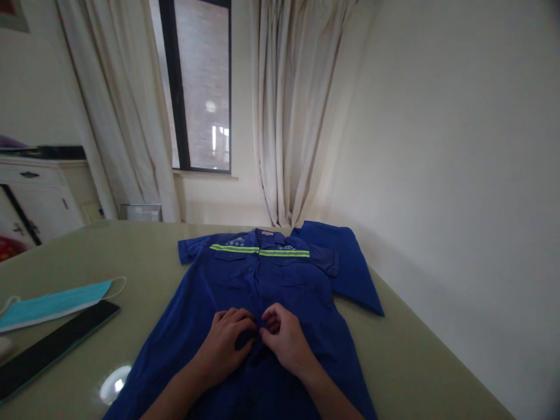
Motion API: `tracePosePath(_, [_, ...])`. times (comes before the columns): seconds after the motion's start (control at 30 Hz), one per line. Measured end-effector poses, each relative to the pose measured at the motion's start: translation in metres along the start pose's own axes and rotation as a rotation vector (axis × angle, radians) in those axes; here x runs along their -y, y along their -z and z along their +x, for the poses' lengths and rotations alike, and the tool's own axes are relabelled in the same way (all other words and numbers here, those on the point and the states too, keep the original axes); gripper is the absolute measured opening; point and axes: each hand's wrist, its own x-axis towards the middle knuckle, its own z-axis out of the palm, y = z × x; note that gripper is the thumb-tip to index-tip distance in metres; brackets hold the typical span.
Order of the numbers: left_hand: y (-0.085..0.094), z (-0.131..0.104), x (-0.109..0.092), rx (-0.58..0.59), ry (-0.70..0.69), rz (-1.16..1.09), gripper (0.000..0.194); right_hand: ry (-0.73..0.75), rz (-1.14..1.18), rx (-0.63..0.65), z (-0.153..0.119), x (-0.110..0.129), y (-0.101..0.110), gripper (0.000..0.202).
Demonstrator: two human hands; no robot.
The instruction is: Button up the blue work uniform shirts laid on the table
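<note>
A blue short-sleeved work shirt [227, 286] lies front up on the table, its collar at the far end. A yellow-green stripe crosses its chest. My left hand [230, 341] is at the front opening, fingers curled and closed on the left edge of the placket. Close beside it, my right hand [284, 338] pinches the cloth at the other edge of the opening. Any button between the fingertips is too dark to make out. Above the hands the front edges lie close together up to the collar.
Folded blue cloth [350, 262] lies at the right, partly under the shirt's sleeve. To the left are a light-blue face mask [56, 306] and a long black flat object [56, 347]. The greenish table [144, 251] meets a wall on the right.
</note>
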Motion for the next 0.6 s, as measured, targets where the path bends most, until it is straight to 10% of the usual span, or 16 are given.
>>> tracePosePath(0.27, [-0.012, -0.003, -0.001, -0.039, 0.031, -0.195, 0.017, -0.084, 0.442, 0.072, -0.007, 0.005, 0.009, 0.048])
tracePosePath(0.6, [-0.013, -0.005, -0.008, -0.081, 0.127, -0.393, 0.013, -0.083, 0.31, -0.017, -0.012, 0.011, 0.005, 0.021])
